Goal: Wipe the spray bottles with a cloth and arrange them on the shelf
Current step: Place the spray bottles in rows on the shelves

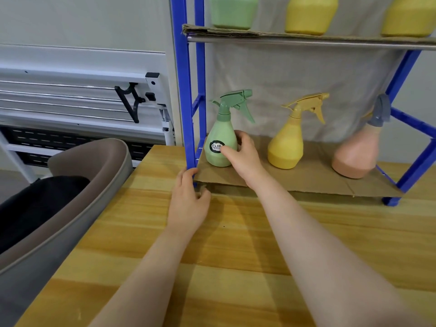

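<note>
A green spray bottle (221,138) stands upright at the left end of the lower cardboard shelf (306,180). My right hand (243,154) grips its body from the right, thumb across the black label. My left hand (188,201) grips the bottom of the blue shelf post (186,90) where it meets the cardboard corner. A yellow spray bottle (286,147) stands upright to the right. A pink spray bottle (356,156) with a grey head leans tilted at the far right. No cloth is in view.
The blue rack stands on a wooden table (236,244). Its upper shelf (306,37) carries a green bottle (232,11) and two yellow bottles (310,14). A grey chair (70,197) with a black item sits left of the table.
</note>
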The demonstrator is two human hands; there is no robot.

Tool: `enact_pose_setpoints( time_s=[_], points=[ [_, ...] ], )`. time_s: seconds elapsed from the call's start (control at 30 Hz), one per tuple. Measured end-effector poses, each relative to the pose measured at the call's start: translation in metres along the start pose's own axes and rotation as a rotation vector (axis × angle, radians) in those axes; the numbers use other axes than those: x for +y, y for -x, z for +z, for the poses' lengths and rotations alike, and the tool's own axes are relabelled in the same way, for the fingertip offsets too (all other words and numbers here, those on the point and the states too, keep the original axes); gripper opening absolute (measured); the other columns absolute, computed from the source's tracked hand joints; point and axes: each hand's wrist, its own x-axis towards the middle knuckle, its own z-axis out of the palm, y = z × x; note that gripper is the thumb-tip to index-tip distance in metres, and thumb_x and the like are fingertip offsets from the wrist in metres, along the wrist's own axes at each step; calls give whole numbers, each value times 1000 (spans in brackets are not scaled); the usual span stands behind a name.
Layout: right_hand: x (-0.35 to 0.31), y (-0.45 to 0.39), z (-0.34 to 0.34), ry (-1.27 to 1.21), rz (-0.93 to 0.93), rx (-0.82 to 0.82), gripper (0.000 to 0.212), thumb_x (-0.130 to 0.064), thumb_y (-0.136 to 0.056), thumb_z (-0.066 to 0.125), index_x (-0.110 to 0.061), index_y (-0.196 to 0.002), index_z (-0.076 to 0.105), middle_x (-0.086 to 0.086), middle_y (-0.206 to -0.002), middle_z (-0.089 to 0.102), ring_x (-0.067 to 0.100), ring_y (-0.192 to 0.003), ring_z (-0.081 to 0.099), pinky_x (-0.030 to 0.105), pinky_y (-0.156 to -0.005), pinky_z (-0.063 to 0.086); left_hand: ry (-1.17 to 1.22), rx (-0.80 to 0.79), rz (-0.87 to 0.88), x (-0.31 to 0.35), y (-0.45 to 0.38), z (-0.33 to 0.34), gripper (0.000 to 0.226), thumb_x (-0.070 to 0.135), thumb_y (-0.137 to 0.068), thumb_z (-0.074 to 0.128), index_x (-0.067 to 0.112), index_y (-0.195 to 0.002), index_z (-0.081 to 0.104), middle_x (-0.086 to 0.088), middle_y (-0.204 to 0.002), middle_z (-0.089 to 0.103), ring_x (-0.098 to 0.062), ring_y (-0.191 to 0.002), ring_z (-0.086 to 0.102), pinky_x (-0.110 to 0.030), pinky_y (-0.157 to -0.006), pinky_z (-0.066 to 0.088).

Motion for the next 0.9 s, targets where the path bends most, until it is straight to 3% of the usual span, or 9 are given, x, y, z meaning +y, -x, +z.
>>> enact_pose_setpoints(
  time_s=[0.13, 0.23, 0.33, 0.5, 0.67, 0.77, 0.9],
  points=[
    [1, -3, 1, -48, -31, -7, 66, -16, -82, 69, -18, -138, 34, -3, -130, 49, 15, -112, 54, 16, -78, 45, 4, -4, -4, 0, 0, -1, 53, 16, -89, 59, 21, -138, 42, 6, -148, 37, -13, -135, 39, -30, -106, 38],
    [-1, -7, 3, 25, -42, 4, 81, -25, -77, 73, -23, -145, 30, -2, -134, 45, 18, -118, 51, 29, -91, 49, 10, -12, -10, 2, 2, -1, 54, 16, -89, 60, 22, -139, 41, 8, -148, 37, -12, -133, 39, -28, -105, 37],
    [-4, -11, 6, 228, -49, 78, 85, -41, -73, 76, -19, -143, 34, 6, -137, 40, 25, -128, 40, 41, -107, 40, 9, -21, -20, 2, 2, -2, 56, 17, -88, 60, 24, -140, 40, 7, -150, 34, -14, -137, 37, -38, -110, 39],
    [-6, -11, 8, 309, -11, 166, 92, -54, -69, 79, -14, -138, 34, 6, -136, 40, 24, -128, 38, 36, -103, 39, 19, -20, -24, 1, 2, -3, 56, 15, -87, 60, 22, -139, 41, 7, -149, 36, -13, -136, 36, -34, -110, 37],
    [-11, -6, 13, 152, -26, 45, 96, -38, -63, 72, -24, -146, 25, 2, -137, 44, 22, -123, 48, 46, -98, 50, 26, -24, -33, 1, 1, -2, 56, 15, -87, 61, 22, -139, 41, 6, -148, 36, -14, -136, 37, -36, -110, 37],
    [-10, -6, 13, 190, -84, 51, 82, -26, -72, 75, -23, -143, 32, -1, -129, 45, 19, -119, 47, 40, -96, 51, 27, -29, -36, 0, 1, -1, 57, 15, -87, 61, 22, -140, 40, 5, -150, 35, -15, -138, 35, -38, -112, 37],
    [-7, -7, 16, 259, -96, 113, 81, -31, -71, 79, -19, -139, 35, 2, -131, 42, 19, -117, 45, 35, -93, 49, 27, -26, -42, 1, 1, -2, 57, 14, -87, 61, 22, -140, 41, 5, -151, 34, -14, -139, 33, -37, -113, 35]
  ],
)
